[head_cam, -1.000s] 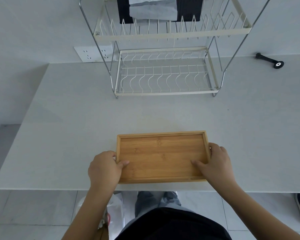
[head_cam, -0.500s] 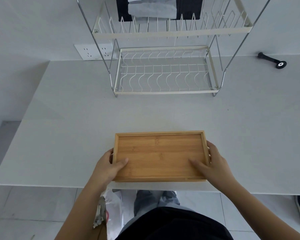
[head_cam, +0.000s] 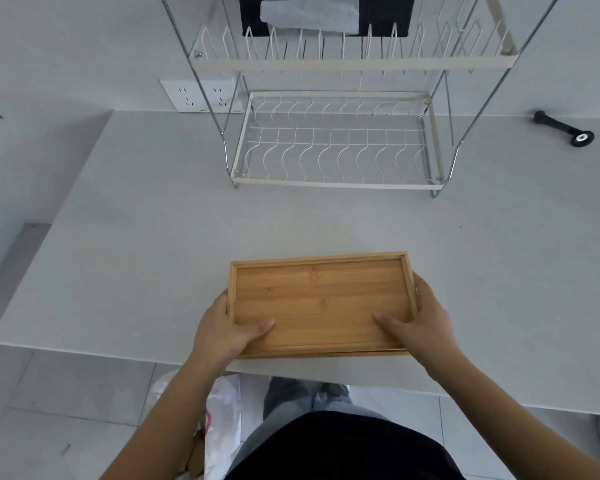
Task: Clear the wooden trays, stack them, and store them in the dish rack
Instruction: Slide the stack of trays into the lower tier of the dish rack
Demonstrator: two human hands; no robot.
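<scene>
Here, at the near edge, largest thing first:

Worktop (head_cam: 153,254): pale grey, wide, bare across the middle; runs from the near edge back to the wall.

Dish rack (head_cam: 336,183): two-tier wire frame at the back of the worktop, well apart from the trays; lower tier empty, its wire slots free; dark and grey items standing in the upper tier, too cropped to identify.

Wooden trays (head_cam: 321,299): emptied, at the near edge of the worktop; a second rim line along the near side suggests a stack rather than one tray, though hard to confirm. Held level or nearly so; resting on the surface or just lifted, not clear.

Left hand (head_cam: 222,332): clamped on the left short side, thumb over the rim onto the tray floor, fingers hidden beneath.

Right hand (head_cam: 421,323): gripping the right short side likewise, thumb inside, fingers around the edge.

Black tool (head_cam: 565,128): small, far right by the wall, out of the way.

Step in hand: clearing and stacking apparently done; carry to the rack beginning.

Next move: likely a lift and forward reach, kept level, then a tilt to seat the stack in the lower tier under the upper shelf.
</scene>
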